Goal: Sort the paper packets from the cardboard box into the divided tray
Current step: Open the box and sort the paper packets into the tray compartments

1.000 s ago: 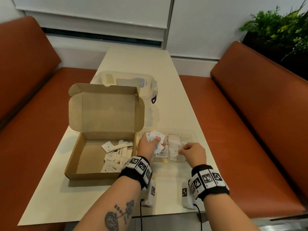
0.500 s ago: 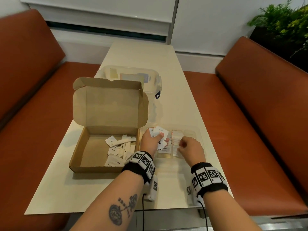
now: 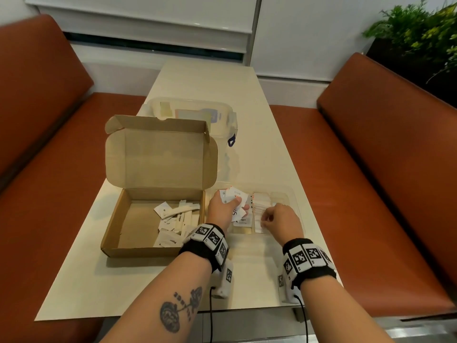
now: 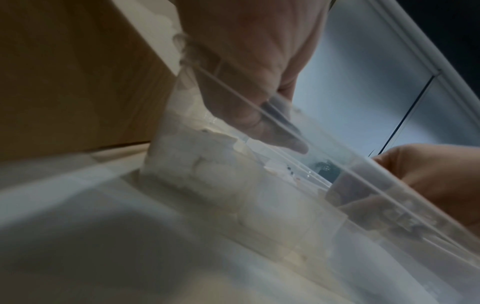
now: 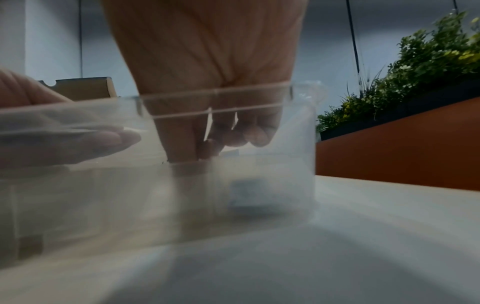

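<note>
The open cardboard box [image 3: 138, 219] sits at the left of the table, with several white paper packets [image 3: 178, 224] loose in its right half. Beside it on the right stands the clear divided tray [image 3: 296, 206], with packets stacked in its left and middle compartments. My left hand [image 3: 222, 209] hovers over the tray's left end and grips a fan of white packets [image 3: 237, 196]. My right hand [image 3: 277, 221] reaches down into the middle compartment with curled fingers [image 5: 187, 144]. White slivers of a packet show between them. The tray wall [image 5: 285, 164] blurs the fingertips.
A clear lidded plastic container [image 3: 193, 112] stands behind the box. Orange benches [image 3: 371, 169] flank the narrow cream table [image 3: 247, 95]. A green plant [image 3: 420, 33] is at the far right. The box's raised lid [image 3: 160, 157] stands up behind the box's opening.
My right hand has moved from the tray's near edge forward and down into the middle compartment. The left hand still holds its fan of packets over the tray's left end.
</note>
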{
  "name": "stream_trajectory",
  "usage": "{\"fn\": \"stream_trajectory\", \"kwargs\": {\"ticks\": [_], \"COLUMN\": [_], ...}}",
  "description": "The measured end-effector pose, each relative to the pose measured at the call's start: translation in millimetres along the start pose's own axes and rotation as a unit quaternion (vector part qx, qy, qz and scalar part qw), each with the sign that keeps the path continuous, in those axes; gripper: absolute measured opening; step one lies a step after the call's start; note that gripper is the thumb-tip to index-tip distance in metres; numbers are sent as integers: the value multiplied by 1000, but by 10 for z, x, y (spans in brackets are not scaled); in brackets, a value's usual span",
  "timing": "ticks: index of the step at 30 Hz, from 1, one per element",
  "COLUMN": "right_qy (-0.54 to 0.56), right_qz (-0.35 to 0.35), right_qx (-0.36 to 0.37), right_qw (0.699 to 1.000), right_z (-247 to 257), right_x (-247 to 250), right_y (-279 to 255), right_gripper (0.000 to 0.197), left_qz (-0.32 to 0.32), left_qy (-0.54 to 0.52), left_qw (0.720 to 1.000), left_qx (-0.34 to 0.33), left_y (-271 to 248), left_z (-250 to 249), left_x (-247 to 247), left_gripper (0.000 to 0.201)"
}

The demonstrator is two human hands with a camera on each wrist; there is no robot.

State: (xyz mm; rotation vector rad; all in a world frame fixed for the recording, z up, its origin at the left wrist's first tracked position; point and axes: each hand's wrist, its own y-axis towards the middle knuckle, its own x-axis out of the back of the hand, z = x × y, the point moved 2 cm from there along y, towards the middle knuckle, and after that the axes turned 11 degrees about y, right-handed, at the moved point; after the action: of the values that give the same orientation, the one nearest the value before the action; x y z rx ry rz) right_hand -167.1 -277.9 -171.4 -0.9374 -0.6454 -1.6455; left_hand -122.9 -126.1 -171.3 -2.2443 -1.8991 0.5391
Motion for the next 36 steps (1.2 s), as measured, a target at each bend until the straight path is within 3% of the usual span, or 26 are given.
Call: {"fn": "stream_trajectory", "kwargs": {"ticks": [2, 8, 14, 20, 22, 25, 27, 29, 33, 36], "right_qy": [5, 9, 7, 150, 212, 256, 233, 211, 255, 269], "right_qz": [5, 24, 22, -63, -59, -17, 1, 10, 33, 55], "right_qx": [-2, -14, -22, 11, 32, 44, 32, 14, -21, -18], "right_qw": [1000, 1000, 999, 987, 975, 966, 972, 977, 966, 961], "right_z": [-6, -13, -12, 162, 291, 479, 555, 604, 620, 597], "right_x": [0, -11, -20, 79, 66, -24, -89, -123, -130, -133], "right_y": [-5, 31, 62, 18, -15, -52, -49, -29, 5, -3], "right_gripper": [6, 34, 33, 25, 23, 16, 25, 31, 28, 36], "left_qz": [-2, -6, -8, 6, -6, -8, -6, -4, 6, 9], "left_qy": [4, 10, 14, -7, 4, 11, 7, -18, -55, -67], "left_qw": [1000, 1000, 1000, 999, 999, 998, 997, 996, 991, 991], "left_qx": [1, 3, 16, 44, 51, 64, 80, 90, 121, 113], "left_y": [0, 14, 18, 30, 45, 47, 47, 39, 56, 91], "left_z": [1, 7, 4, -16, -10, -10, -1, -18, -30, 4], "left_x": [0, -7, -6, -8, 4, 7, 8, 9, 14, 35], "left_gripper": [30, 26, 25, 17, 15, 30, 40, 37, 59, 62]}}
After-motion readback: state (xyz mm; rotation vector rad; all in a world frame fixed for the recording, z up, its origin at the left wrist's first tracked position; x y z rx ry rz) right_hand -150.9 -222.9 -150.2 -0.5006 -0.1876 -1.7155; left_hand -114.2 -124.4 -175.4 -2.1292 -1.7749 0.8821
